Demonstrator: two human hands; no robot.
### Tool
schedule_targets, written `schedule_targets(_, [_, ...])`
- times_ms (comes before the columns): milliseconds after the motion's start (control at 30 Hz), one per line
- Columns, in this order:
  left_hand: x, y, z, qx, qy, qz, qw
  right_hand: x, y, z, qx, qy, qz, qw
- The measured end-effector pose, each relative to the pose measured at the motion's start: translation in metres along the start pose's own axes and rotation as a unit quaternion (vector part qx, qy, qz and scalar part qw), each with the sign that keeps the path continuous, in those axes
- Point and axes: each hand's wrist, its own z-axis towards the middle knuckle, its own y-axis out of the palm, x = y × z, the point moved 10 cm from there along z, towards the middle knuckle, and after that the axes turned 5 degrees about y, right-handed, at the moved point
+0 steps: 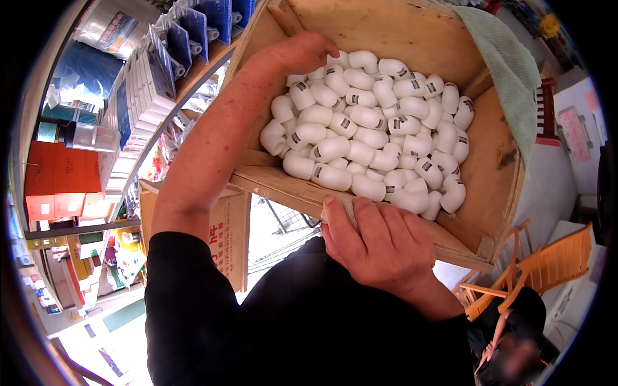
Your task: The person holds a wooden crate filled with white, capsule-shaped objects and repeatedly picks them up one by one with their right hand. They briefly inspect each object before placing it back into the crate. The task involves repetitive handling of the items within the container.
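Observation:
A wooden box (497, 193) stands before me, filled with many white plastic pipe elbows (369, 118), several of them with dark labels. My left hand (306, 52) reaches over the left wall to the back left of the pile. Its fingers bend down at an elbow there; whether they grip it is hidden. At the middle of the front board, my right hand (384, 241) is closed around a beige woven piece (348, 212), perhaps a rope handle. Its knuckles lie against the box's near rim.
A green towel (512, 82) drapes over the right rear corner. Shelving at left carries blue packages (181, 41), white cartons (149, 94) and red boxes (63, 166). A cardboard carton (229, 236) stands below left. At lower right are a wooden chair (555, 260) and another person (524, 318).

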Motion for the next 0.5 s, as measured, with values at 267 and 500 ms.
schedule_targets(267, [0.0013,0.0043,0.0029,-0.023,-0.014,-0.016,1.000,-0.0008,0.0005,-0.0012,0.002,-0.006,-0.004,1.000])
schedule_targets(500, [0.0034,0.0108,0.0045,-0.018,0.003,0.015,1.000,-0.0006,0.0006,-0.0016,0.011,-0.007,-0.007,1.000])
